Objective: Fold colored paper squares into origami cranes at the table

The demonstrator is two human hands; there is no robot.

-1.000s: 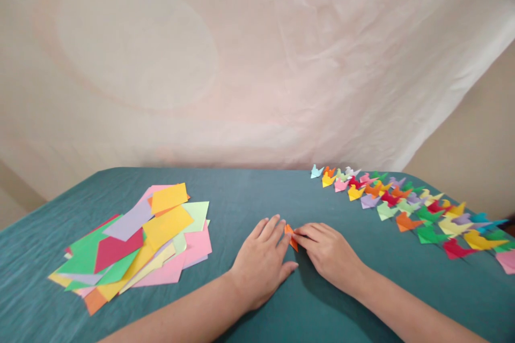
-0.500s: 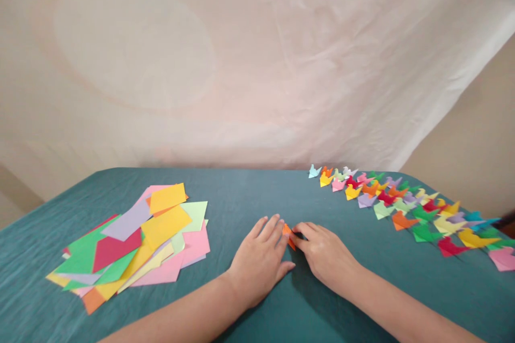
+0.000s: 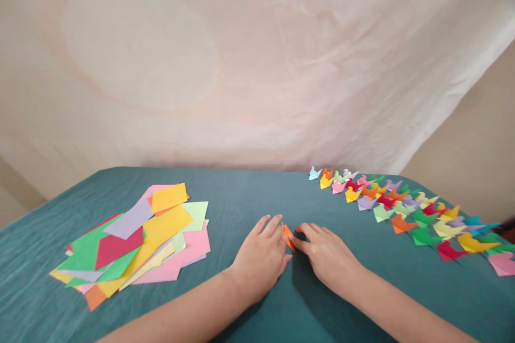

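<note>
A small folded orange paper [image 3: 288,239] sits on the blue-green surface [image 3: 249,193] — the left hand [image 3: 257,260] laid flat against it, fingers extended, the right hand [image 3: 328,254] curled with fingertips touching its other side. Whether they pinch, I cannot tell. Loose coloured sheets [image 3: 118,249] lie leftward; folded paper birds [image 3: 403,224] stand in rows rightward.

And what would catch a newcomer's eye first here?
Probably the rows of small, multicoloured folded-paper birds, at right. At left lies a loose pile of flat, coloured paper sheets; between them, the bare left hand and bare right hand touch a small, folded orange paper.
</note>
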